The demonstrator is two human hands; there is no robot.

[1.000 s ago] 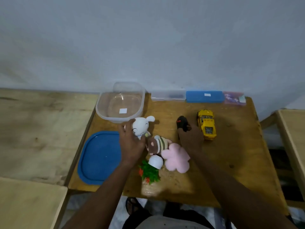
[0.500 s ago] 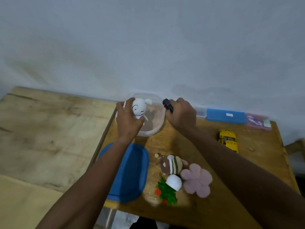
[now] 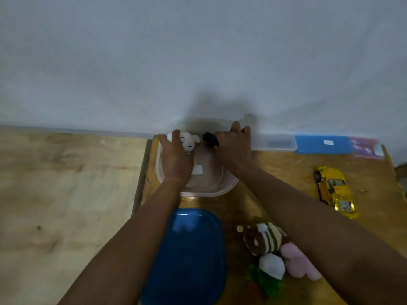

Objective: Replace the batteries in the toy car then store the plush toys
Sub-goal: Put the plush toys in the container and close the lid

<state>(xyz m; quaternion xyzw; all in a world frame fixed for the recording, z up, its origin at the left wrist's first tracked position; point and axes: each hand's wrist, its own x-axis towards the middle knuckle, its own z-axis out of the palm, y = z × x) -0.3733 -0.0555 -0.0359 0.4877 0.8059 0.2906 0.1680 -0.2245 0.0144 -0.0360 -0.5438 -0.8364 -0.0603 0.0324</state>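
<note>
Softly, our left hand (image 3: 176,164) squeezed the squishy, light white bunny (image 3: 187,140) and our right hand (image 3: 234,148) gripped the small black toy (image 3: 210,139), both held over the clear box (image 3: 230,187).

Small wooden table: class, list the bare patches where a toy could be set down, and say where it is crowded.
Free: the stretch between the clear tub and the yellow car, in front of the blue case. Another: the near right corner, below the car. Crowded: the plush pile beside the blue lid, and the tub, where both hands hold toys.
</note>
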